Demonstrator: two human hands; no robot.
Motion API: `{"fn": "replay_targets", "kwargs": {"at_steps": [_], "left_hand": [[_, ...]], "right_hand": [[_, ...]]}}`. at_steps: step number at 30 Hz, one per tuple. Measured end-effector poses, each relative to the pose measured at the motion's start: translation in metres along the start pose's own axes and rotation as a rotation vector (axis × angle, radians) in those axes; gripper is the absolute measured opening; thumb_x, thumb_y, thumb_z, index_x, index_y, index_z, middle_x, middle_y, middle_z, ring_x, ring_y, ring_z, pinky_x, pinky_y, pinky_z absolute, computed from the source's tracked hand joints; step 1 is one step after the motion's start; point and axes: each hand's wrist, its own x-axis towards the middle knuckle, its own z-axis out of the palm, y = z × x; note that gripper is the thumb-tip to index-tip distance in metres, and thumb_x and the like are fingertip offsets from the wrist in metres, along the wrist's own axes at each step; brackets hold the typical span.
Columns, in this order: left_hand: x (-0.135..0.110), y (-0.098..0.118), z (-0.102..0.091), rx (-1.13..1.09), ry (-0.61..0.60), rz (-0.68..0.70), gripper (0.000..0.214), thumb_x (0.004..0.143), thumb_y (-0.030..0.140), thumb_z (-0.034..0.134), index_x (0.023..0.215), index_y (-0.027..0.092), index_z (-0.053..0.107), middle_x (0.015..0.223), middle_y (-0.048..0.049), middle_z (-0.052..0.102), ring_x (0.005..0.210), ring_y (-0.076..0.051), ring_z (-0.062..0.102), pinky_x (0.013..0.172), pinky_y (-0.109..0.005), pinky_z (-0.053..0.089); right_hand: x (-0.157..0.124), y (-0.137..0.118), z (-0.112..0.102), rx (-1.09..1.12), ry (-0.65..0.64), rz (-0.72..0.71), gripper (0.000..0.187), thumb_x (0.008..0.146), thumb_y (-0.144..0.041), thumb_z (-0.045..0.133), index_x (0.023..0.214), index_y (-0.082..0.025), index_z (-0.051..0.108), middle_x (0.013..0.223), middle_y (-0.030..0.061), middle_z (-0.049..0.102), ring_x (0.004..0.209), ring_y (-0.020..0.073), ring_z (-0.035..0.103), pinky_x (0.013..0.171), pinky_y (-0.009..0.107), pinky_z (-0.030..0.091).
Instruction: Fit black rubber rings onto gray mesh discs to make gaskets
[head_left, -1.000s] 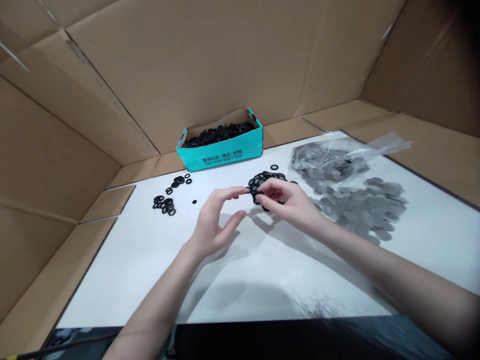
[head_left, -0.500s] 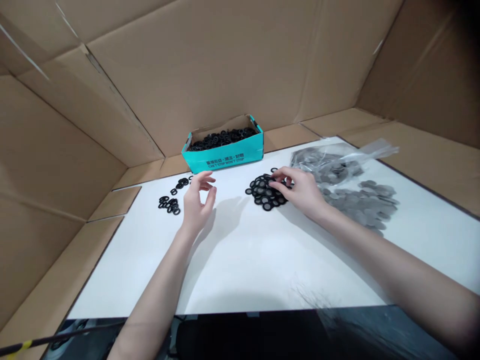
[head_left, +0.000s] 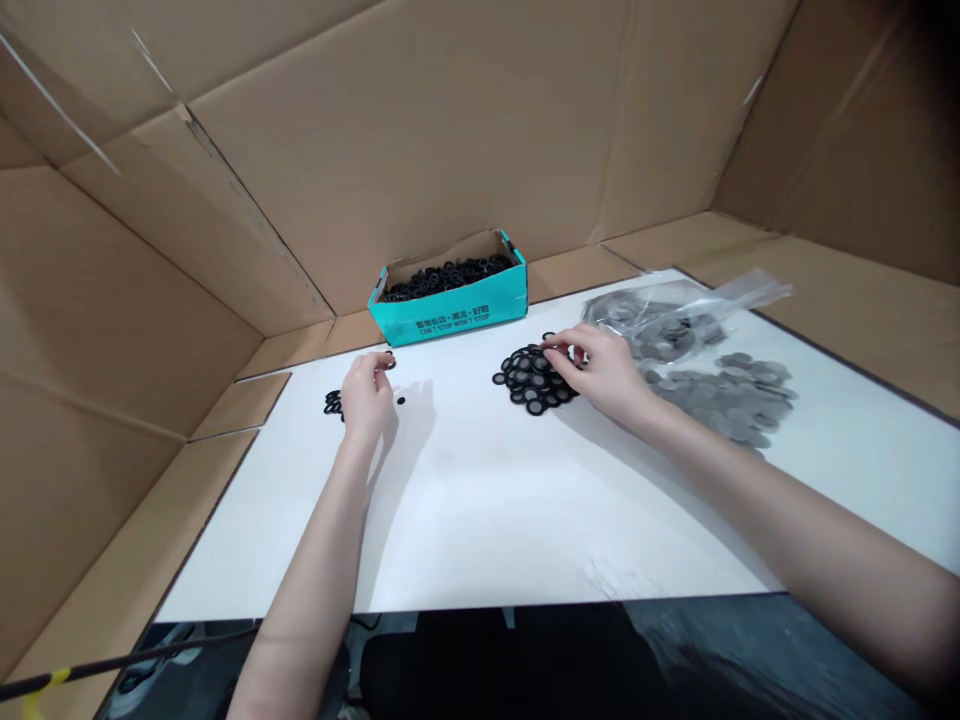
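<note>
My left hand (head_left: 366, 398) reaches over a scatter of loose black rubber rings (head_left: 333, 403) on the left of the white table (head_left: 480, 500), with its fingers curled down onto them. My right hand (head_left: 600, 370) rests at the right edge of a pile of black rings with grey mesh centres (head_left: 534, 380). Its fingertips are pinched at the pile. What either hand holds is too small to make out.
A teal cardboard box (head_left: 450, 310) full of black rings stands at the back. Grey mesh discs (head_left: 727, 395) lie loose on the right, beside a clear plastic bag (head_left: 667, 320) of more discs. Brown cardboard walls surround the table.
My left hand has swung left from the middle pile to the loose rings. My right hand has moved a little right and back along the pile. The view has tilted slightly.
</note>
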Motion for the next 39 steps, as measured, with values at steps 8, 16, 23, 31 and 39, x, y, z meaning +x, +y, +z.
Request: {"fn": "replay_targets", "kwargs": {"at_steps": [8,16,23,31,39], "left_hand": [[0.003,-0.015,-0.006,0.253,-0.141,-0.168,0.04,0.086,0.008,0.044,0.115,0.019,0.07,0.118,-0.0147,0.066,0.115,-0.035,0.059,0.091,-0.046,0.049],[0.002,-0.03,-0.002,0.353,-0.266,-0.268,0.034,0.088,0.018,0.051,0.116,0.02,0.071,0.124,-0.0169,0.065,0.118,-0.04,0.055,0.092,-0.05,0.049],[0.006,-0.04,-0.003,0.351,-0.217,-0.294,0.039,0.085,0.009,0.049,0.113,0.022,0.071,0.117,-0.0131,0.066,0.111,-0.031,0.061,0.089,-0.038,0.05],[0.007,-0.051,-0.004,0.296,-0.133,-0.308,0.041,0.076,0.004,0.05,0.107,0.019,0.071,0.105,-0.0118,0.068,0.097,-0.027,0.065,0.086,-0.036,0.05],[0.01,-0.05,-0.003,0.193,-0.091,-0.277,0.043,0.069,0.002,0.049,0.101,0.02,0.071,0.097,-0.0074,0.066,0.088,-0.022,0.064,0.085,-0.032,0.05]], "right_hand": [[-0.002,-0.002,0.001,0.018,-0.001,-0.004,0.021,0.085,-0.025,0.055,0.087,-0.018,0.074,0.078,0.0069,0.068,0.066,0.0187,0.057,0.068,0.032,0.045],[-0.003,-0.004,0.0,0.055,-0.001,-0.001,0.021,0.085,-0.025,0.054,0.084,-0.018,0.074,0.078,0.0066,0.067,0.067,0.0189,0.058,0.066,0.031,0.044],[-0.001,-0.002,0.001,0.052,0.029,-0.007,0.02,0.083,-0.022,0.054,0.081,-0.019,0.073,0.075,0.0057,0.066,0.065,0.0186,0.057,0.068,0.032,0.045],[0.002,-0.01,-0.006,0.057,0.018,0.001,0.02,0.083,-0.022,0.053,0.08,-0.019,0.072,0.077,0.0059,0.069,0.067,0.0185,0.059,0.065,0.031,0.044],[-0.004,-0.021,-0.061,-0.046,-0.006,0.031,0.02,0.084,-0.025,0.052,0.078,-0.02,0.07,0.078,0.0064,0.069,0.07,0.0197,0.06,0.063,0.031,0.042]]}}
